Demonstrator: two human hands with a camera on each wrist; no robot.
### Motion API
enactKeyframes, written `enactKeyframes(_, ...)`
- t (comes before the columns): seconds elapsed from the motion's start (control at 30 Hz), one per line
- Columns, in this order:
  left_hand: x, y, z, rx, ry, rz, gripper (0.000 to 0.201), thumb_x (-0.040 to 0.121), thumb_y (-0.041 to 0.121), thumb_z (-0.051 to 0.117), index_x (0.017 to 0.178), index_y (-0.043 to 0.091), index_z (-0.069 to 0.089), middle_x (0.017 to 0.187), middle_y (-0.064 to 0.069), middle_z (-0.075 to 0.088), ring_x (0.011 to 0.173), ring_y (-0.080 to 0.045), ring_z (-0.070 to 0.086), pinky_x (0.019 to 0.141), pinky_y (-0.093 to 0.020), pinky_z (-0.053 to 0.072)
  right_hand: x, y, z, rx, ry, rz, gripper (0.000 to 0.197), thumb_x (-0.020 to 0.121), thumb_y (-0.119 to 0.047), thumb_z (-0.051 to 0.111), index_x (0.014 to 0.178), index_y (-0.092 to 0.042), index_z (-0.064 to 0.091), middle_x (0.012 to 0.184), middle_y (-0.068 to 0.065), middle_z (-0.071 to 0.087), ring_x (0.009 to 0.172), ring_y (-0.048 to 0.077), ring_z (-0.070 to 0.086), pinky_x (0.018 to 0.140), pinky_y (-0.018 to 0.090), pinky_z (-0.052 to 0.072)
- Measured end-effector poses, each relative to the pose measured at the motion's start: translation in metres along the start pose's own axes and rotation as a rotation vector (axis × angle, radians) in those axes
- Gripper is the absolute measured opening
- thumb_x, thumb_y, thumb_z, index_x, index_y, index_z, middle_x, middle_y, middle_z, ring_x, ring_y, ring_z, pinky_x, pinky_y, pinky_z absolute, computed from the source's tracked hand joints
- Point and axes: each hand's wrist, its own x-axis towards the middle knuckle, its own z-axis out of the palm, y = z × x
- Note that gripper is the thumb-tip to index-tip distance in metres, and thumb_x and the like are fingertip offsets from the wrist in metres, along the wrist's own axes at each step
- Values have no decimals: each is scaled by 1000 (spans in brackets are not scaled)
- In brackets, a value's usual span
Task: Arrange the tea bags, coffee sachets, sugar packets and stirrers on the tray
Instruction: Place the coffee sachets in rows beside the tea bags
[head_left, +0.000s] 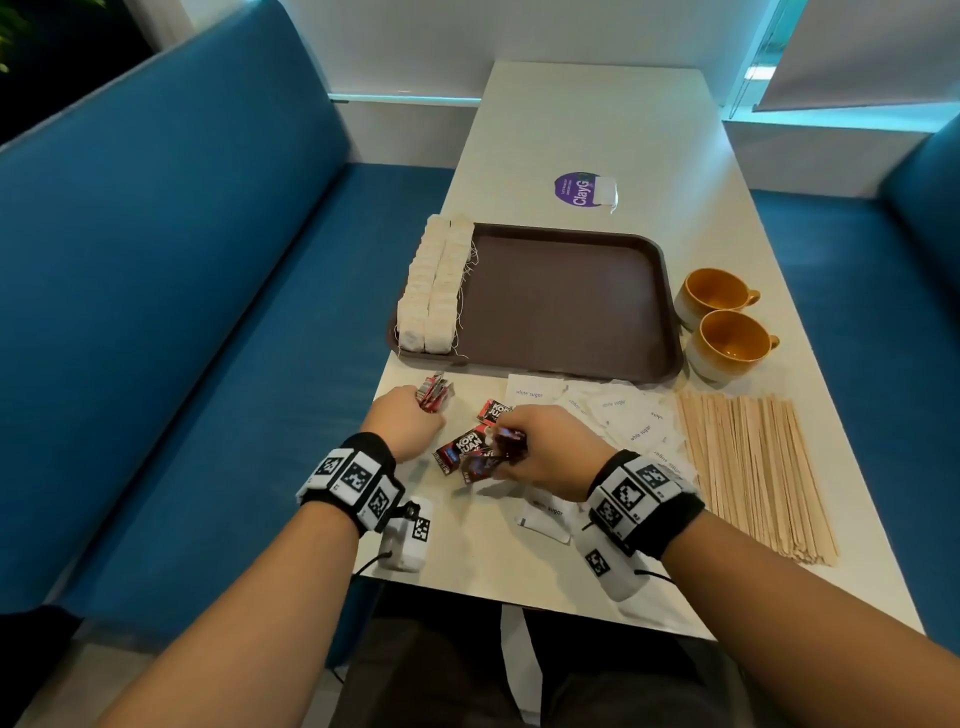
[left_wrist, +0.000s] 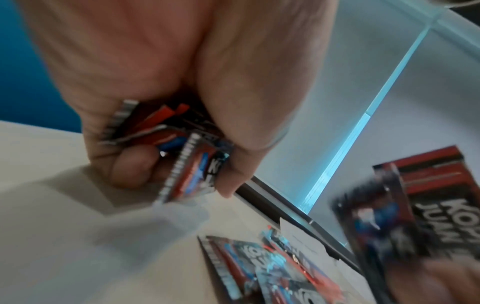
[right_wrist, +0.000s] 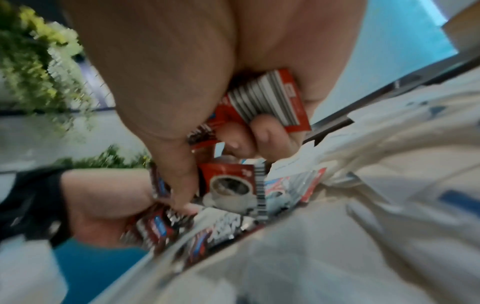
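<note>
tray (head_left: 571, 301) centre bare, cups (head_left: 719, 322) flank right

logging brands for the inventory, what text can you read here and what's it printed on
"KOPI JUAN": loose coffee sachets on the table, between the hands.
"white sugar": white sugar packets in front of the tray.
"ClayG", rest hidden: purple round sticker on the table; its small print is unreadable.
Sachet in the right hand: barcode stripes only, small print blurred.
</note>
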Motion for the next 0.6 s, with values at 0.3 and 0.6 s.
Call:
enactKeyframes(0.3, -23, -7, -13, -263, -73, 53, 27, 96, 1, 50, 118, 15, 44, 96, -7, 72, 71, -19, 65, 72, -39, 55, -1, 13, -29, 426, 230, 164, 11, 102, -21, 56, 108, -15, 50, 80, -10, 63, 63, -2, 53, 62, 20, 40)
enactKeyframes(0.6, -25, 25, 19, 228, 5, 197, 30, 94, 37, 66, 109, 16, 53, 109, -6, 55, 99, -27, 59, 82, -38, 49, 6, 9, -20, 160, 133, 66, 18, 94, -6, 54, 101, -20, 63, 89, -9, 61, 78, 8, 56, 66, 22, 39)
